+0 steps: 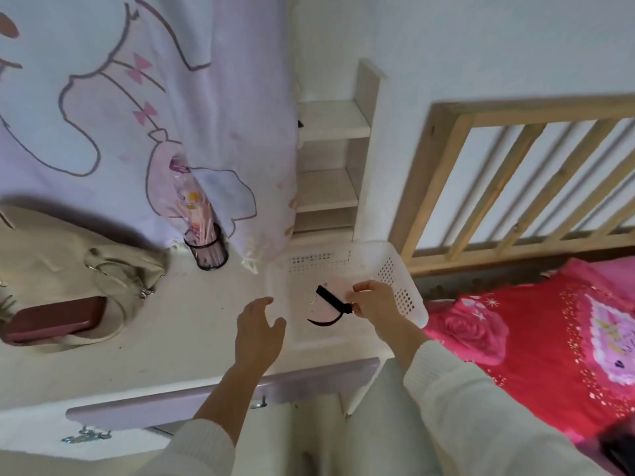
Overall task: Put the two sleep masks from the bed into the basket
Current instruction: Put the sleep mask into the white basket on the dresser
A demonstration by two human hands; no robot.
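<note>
The right hand (372, 300) pinches one pale mask (327, 305) by its black strap inside the white basket (400, 286), whose right wall meets the bed (536, 338). The left hand (259, 329) hovers spread at the basket's left rim. One mask shows.

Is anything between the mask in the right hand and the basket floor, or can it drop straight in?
Nothing visible blocks it. The right hand holds the pink sleep mask by its black strap over the open white basket, already within the rim. The left hand hovers open beside the basket's near-left edge, outside it.
</note>
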